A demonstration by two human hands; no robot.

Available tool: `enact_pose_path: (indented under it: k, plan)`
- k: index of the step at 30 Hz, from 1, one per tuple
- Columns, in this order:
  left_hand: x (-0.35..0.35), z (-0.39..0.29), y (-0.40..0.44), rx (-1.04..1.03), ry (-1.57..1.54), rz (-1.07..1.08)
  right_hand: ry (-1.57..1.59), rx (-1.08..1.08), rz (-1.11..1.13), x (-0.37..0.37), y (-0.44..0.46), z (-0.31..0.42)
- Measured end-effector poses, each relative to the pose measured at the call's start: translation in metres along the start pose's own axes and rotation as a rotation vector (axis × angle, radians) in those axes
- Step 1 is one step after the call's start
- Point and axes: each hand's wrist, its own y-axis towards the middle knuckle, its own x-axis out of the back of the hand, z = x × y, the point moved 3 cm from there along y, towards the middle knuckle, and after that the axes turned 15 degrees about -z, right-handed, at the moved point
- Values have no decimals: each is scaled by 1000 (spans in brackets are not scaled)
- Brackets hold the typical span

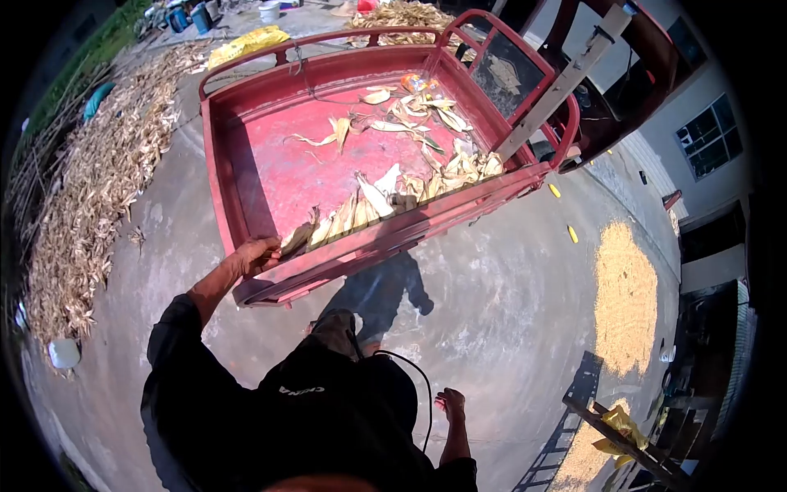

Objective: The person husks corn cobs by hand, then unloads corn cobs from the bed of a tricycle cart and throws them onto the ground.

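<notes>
At the near left corner of the red bed (pixel 275 176), seen from the head camera, the left hand (pixel 258 254) reaches over the near wall. Its fingers bend inward beside the end of a row of husks (pixel 377 197); they are partly curled, but whether they grip the husk next to them or only the wall, I cannot tell. That row lies inside the bed along the near wall, running to the right corner, and more husks lie scattered toward the far right, near a bright packet (pixel 414 83).

Well apart from the bed, the right hand (pixel 449 402) hangs low over the concrete (pixel 508 320), its fingers loosely bent; how far they open, and whether they hold anything, cannot be made out. Near it curves a black cord (pixel 425 385). Farther right, yellow grain (pixel 627 295) lies spread on the ground.
</notes>
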Motion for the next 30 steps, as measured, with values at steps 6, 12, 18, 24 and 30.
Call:
enact_pose_path:
  k: [6, 12, 18, 24, 30]
  plan:
    - [-19, -5, 31, -289, 391, -117, 34, 333, 260, -64, 60, 264]
    - [-41, 1, 109, -255, 733, -146, -95, 573, 515, -210, -29, 478]
    - [-57, -2, 124, -483, 1098, -325, -224, 739, 782, -332, -48, 584]
    - [-57, 21, 163, -320, 1194, -377, -709, 738, 915, -441, 14, 576]
    - [-78, 45, 171, -226, 1112, -383, -1424, 1199, 1041, -530, 87, 507]
